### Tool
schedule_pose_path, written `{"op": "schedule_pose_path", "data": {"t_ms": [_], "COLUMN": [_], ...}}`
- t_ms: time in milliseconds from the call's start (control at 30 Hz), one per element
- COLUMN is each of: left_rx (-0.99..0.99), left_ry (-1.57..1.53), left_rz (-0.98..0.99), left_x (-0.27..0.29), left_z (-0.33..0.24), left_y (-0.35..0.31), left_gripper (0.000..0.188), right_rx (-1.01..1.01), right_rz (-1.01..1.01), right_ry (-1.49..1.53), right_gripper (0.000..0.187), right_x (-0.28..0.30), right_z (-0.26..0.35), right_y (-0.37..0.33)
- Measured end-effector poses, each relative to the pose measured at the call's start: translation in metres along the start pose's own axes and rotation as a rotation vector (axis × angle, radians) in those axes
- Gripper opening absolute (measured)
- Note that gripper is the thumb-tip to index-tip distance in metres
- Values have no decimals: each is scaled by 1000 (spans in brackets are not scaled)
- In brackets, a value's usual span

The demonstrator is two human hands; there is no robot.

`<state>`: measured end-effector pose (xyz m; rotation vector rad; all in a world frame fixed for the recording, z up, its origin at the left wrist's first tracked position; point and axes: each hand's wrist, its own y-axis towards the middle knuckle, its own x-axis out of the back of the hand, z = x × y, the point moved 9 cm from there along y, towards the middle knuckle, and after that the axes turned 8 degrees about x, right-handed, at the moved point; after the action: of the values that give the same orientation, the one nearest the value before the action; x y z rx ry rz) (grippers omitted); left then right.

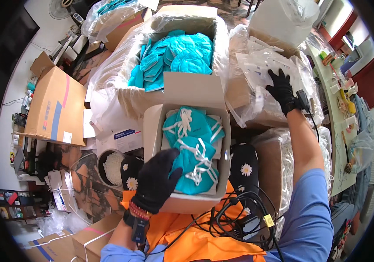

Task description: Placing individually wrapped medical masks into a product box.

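My left hand [155,181], in a black glove, lies over the left side of a small white carton [152,126] on my lap. Its thumb stands apart from the fingers, beside teal face masks [191,157] with white straps, stacked inside in two piles. My right hand [281,89], also gloved in black, reaches out to the far right. Its fingers are spread over a heap of clear plastic bags [256,65] in a plastic-lined box.
A large lined carton [128,98] of loose teal masks stands straight ahead. On the left are a brown carton [53,107] and a bucket of white bits [113,168]. Black cables [239,205] cross my lap. A bag of white straps [287,161] stands right of my knee.
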<state>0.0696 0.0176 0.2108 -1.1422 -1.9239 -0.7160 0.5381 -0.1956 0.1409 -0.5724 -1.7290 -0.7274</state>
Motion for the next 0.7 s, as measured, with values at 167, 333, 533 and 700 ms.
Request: {"op": "schedule_pose_path", "data": {"t_ms": [167,333,533,700], "left_rx": [4,66,40,-82], "left_ry": [42,27,-11,-301], "left_rz": [41,52,44,-35], "left_x": [-8,-15,-11,-1], "left_z": [-1,4,2,-2], "left_y": [3,5,3,-3], "left_gripper": [27,23,20,15], "right_rx": [49,274,-167,417], "right_rz": [450,871,863,-94], "right_ry": [674,170,929,332], "right_gripper": [68,49,35,19], "right_x": [-178,-215,-150,-58], "right_z": [-54,-1,-26,-57], "right_y": [-18,-39,-55,-57]}}
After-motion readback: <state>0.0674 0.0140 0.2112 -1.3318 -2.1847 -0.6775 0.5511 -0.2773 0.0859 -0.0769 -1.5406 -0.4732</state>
